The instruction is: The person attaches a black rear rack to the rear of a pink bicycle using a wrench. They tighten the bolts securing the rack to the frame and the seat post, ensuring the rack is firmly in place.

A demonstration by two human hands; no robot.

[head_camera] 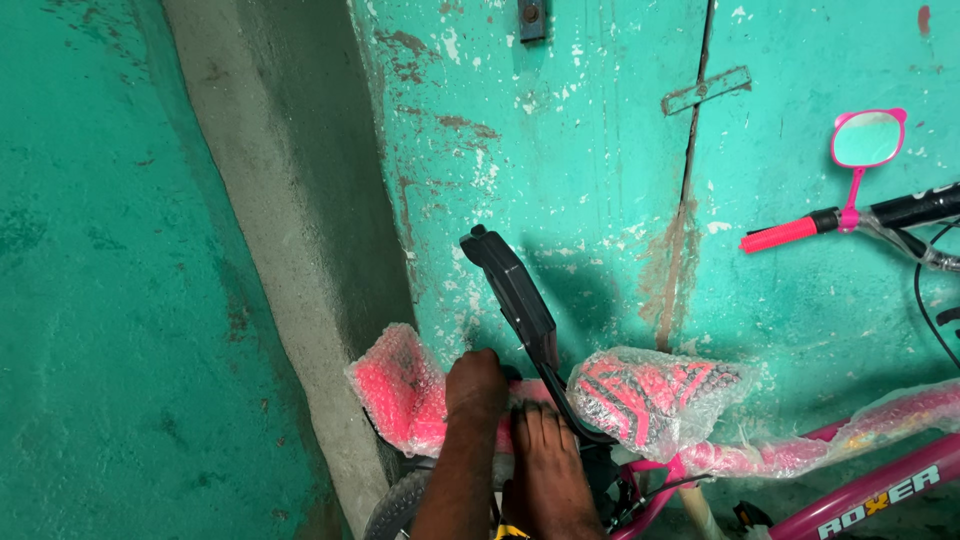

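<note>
Both hands, left hand (476,388) and right hand (545,440), press the bubble-wrapped pink bicycle seat (405,390).

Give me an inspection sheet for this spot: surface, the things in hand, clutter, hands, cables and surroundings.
Surface: teal floor, worn.
Things in hand: pink bicycle saddle in bubble wrap; black backrest bar rising behind it.
Clutter: nothing seen.
Hands: left hand and right hand both pressed on the saddle area.
Cables: black cable below the handlebar.
Surroundings: peeling teal wall; pink mirror; pink frame.
</note>
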